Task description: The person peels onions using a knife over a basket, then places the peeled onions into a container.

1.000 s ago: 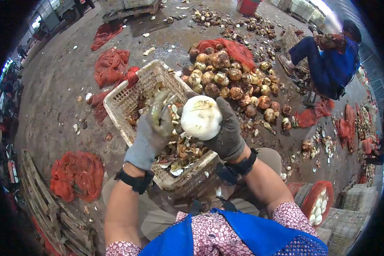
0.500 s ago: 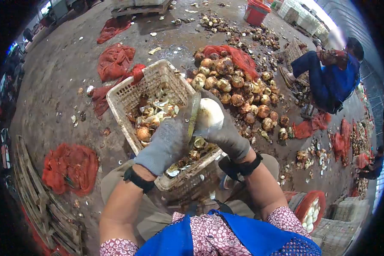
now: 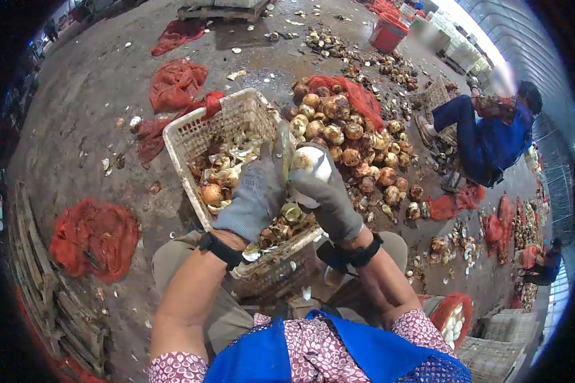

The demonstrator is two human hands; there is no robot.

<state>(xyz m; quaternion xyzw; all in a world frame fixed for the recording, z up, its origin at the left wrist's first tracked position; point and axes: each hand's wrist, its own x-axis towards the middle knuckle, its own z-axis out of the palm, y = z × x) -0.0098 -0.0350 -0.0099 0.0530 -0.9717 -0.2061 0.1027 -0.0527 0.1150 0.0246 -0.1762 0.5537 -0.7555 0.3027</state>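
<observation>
The left forearm (image 3: 185, 284) and right forearm (image 3: 388, 274) are being extended forward, while the gloved left hand (image 3: 260, 191) and curled, gloved right hand (image 3: 329, 203) are being held close together.

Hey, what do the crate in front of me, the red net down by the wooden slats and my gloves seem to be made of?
Crate: likely moulded plastic, dull and grimy; regular slots, thick rim.
Net: probably plastic mesh, thin and see-through at the edges, crumpled softly.
Gloves: seemingly knitted fabric, matte, with snug cuffs; dark, soiled fingers leave any coating unclear.
</observation>
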